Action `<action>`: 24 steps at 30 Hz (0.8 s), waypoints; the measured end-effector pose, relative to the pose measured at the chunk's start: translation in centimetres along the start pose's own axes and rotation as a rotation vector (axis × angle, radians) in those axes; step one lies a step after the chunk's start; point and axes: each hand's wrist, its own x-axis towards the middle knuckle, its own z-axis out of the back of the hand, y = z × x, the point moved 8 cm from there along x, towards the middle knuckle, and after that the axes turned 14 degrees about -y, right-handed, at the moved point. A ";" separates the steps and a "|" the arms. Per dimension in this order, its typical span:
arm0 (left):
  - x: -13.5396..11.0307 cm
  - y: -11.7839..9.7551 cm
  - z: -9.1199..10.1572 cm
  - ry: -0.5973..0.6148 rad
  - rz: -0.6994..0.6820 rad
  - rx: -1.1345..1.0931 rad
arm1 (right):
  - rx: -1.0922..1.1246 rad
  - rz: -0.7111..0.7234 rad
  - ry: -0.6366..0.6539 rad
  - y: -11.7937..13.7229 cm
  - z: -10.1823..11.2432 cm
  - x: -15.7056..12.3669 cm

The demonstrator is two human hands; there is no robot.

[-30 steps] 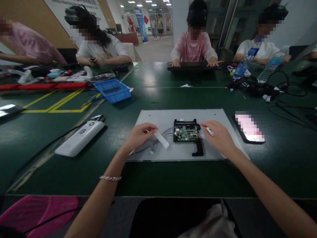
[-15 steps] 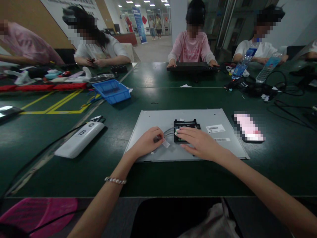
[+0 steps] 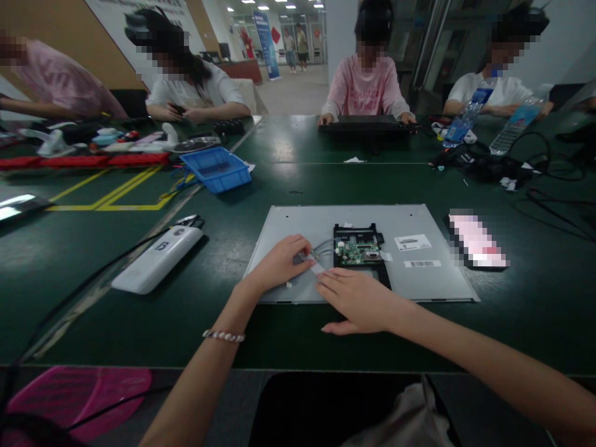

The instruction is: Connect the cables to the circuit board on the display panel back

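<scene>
A grey metal panel (image 3: 419,285) lies flat on the green table in front of me. A small green circuit board (image 3: 357,251) sits in a black bracket at its middle, with thin wires (image 3: 323,247) leading left. My left hand (image 3: 279,264) pinches a white tape strip (image 3: 315,266) over the wires on the panel. My right hand (image 3: 356,298) lies flat, fingers stretched, its fingertips pressing the same strip from the right. Two white labels (image 3: 410,242) are stuck on the panel right of the board.
A white device (image 3: 156,259) with a black cable lies to the left, a blue plastic tray (image 3: 216,169) behind it. A phone (image 3: 477,242) lies right of the panel. Water bottles (image 3: 468,115) and tangled cables sit at the far right. Other people sit across the table.
My right hand moved off the circuit board, back toward me and left, onto the tape strip. My left hand stayed on the strip and wires. The view shifted slightly.
</scene>
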 end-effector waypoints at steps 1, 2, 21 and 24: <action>0.0 0.1 0.0 0.000 0.001 -0.005 | 0.007 -0.008 0.000 0.1 0.0 -0.1; 0.0 0.3 0.0 -0.002 0.003 -0.008 | 0.013 -0.017 -0.002 0.3 0.0 -0.2; 0.2 0.8 -0.2 -0.036 0.007 0.079 | 0.082 -0.109 -0.012 0.7 0.9 -0.8; 0.2 0.8 -0.2 -0.036 0.005 0.089 | 0.097 -0.114 -0.018 0.8 1.0 -1.0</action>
